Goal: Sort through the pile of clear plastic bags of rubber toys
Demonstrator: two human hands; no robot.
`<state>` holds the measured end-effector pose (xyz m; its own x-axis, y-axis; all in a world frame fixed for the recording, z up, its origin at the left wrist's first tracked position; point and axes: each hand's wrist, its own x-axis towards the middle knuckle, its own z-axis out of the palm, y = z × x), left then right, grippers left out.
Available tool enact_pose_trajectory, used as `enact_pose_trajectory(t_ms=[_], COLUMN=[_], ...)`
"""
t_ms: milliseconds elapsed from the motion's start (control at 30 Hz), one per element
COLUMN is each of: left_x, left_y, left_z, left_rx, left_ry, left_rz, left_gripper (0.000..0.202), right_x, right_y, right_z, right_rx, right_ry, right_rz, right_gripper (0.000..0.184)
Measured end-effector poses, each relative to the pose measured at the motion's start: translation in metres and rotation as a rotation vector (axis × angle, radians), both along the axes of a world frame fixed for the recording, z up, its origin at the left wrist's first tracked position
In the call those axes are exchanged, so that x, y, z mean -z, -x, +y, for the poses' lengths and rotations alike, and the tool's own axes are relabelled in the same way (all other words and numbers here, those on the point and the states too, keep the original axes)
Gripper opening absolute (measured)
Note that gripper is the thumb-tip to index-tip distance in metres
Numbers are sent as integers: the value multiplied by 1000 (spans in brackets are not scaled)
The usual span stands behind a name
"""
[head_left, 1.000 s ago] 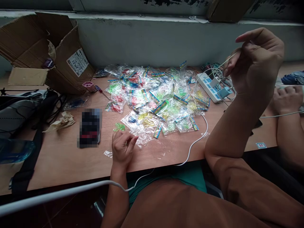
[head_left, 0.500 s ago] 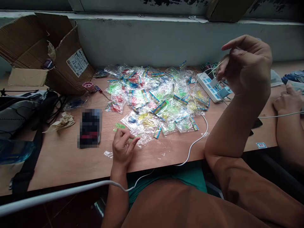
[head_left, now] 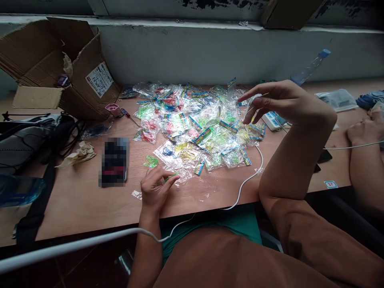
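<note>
My left hand [head_left: 156, 186] rests low over the table's front, thumb and forefinger pinched on a small translucent green piece [head_left: 171, 176]; most of the piece is hidden by the fingers. Just beyond it lies another flat, lobed green piece [head_left: 151, 161]. My right hand [head_left: 288, 102] hangs in the air, bent at the wrist, its fingers apart and nothing visible held in them. It is in front of the power strip [head_left: 272, 121] and at the right side of a heap of clear bags [head_left: 207, 108] with printed header cards and coloured pieces inside.
An open cardboard box [head_left: 87, 80] stands at the back left, with a screwdriver [head_left: 130, 118] beside it. A phone-like pixelated object [head_left: 114, 162] lies left of my left hand. A white cable [head_left: 240, 190] crosses the table. Another person's hand [head_left: 364, 130] rests at the right.
My right hand has come down and left from high above the power strip, and its fingers have spread. A bottle behind it now shows. My left hand stays nearly in place, pinching the green piece.
</note>
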<state>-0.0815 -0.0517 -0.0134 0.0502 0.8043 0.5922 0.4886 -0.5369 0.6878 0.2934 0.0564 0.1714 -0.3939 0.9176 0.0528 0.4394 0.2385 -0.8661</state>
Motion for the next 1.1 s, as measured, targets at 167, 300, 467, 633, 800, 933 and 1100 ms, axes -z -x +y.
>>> enact_pose_trajectory(t_ms=[167, 300, 467, 633, 800, 933, 1100], left_x=[3, 3, 0, -1, -9, -19, -23], left_y=[1, 2, 1, 4, 7, 7, 9], left_z=[-2, 0, 4, 3, -2, -5, -5], left_rx=[-109, -134, -101, -116, 151, 257, 267], left_ry=[-15, -24, -49, -17, 157, 326, 398], left_rz=[-85, -10, 69, -221, -589, -630, -690], left_gripper=[16, 26, 39, 31, 46, 65, 65], right_x=[1, 3, 5, 7, 7, 8, 9], right_y=[-5, -8, -8, -8, -4, -4, -8], right_z=[3, 6, 8, 11, 11, 13, 15], right_rx=[181, 285, 425, 398, 292, 326, 322], right_ry=[-29, -33, -104, -100, -13, -41, -44], right_rz=[49, 108, 278, 278, 186, 211, 213], right_gripper=[28, 23, 17, 15, 21, 18, 22])
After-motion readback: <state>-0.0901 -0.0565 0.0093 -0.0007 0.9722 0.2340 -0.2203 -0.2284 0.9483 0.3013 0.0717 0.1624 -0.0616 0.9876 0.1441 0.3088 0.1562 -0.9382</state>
